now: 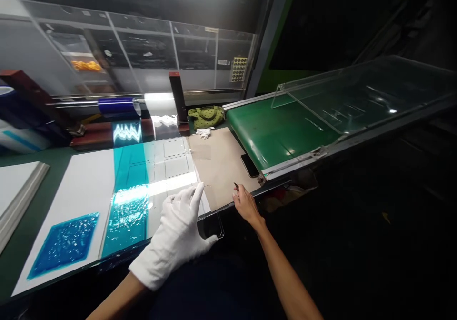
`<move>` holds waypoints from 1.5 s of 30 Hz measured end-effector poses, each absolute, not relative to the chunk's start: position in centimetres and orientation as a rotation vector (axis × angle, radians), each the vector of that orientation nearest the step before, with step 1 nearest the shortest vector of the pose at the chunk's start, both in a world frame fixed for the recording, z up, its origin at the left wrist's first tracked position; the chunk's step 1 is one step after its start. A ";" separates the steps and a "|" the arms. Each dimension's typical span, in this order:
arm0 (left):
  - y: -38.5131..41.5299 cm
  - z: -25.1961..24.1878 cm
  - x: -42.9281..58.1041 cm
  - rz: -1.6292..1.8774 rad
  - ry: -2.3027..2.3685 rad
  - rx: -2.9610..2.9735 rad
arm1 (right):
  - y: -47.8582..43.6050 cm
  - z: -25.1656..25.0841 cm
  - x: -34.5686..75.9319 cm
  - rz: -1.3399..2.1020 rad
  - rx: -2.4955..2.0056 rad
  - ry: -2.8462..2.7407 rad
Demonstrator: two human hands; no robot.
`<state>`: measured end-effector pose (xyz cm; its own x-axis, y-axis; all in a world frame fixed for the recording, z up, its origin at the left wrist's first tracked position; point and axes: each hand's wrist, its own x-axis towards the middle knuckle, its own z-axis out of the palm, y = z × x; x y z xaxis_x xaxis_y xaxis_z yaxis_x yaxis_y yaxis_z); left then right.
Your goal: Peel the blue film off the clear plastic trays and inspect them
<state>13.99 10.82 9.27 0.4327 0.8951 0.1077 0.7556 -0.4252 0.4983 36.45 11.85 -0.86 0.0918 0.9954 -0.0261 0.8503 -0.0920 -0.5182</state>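
Note:
My left hand (178,229), in a white glove, is over the table's front edge with thumb and fingers spanning a clear, thin panel (211,225) with a rounded corner. Much of the panel is hard to see against the dark background. Bare, my right hand (246,205) pinches a small dark pointed tool (236,185); its kind is too small to make out. Left of the glove, a teal film strip (130,201) runs over white sheets. Thin-edged clear panels (176,165) lie beside it, and a blue film-covered piece (66,244) rests further left.
A green conveyor belt (264,132) under a clear cover (378,96) stands at right. By its end lies a phone (249,165) on brown board (221,167). Behind are film rolls (116,106) on a rack, a green pouch (207,116) and a crumpled white glove (204,133). White sheets (17,186) are stacked left.

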 end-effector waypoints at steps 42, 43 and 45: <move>2.3 -6.5 6.9 1.233 0.282 -0.226 | 25.5 -8.1 19.1 0.146 -1.172 -2.772; 2.3 -6.5 6.9 1.232 0.300 -0.223 | 25.5 -8.3 19.0 0.150 -1.165 -2.780; 2.4 -6.5 6.9 1.230 0.361 -0.223 | 25.5 -8.6 18.8 0.154 -1.150 -2.789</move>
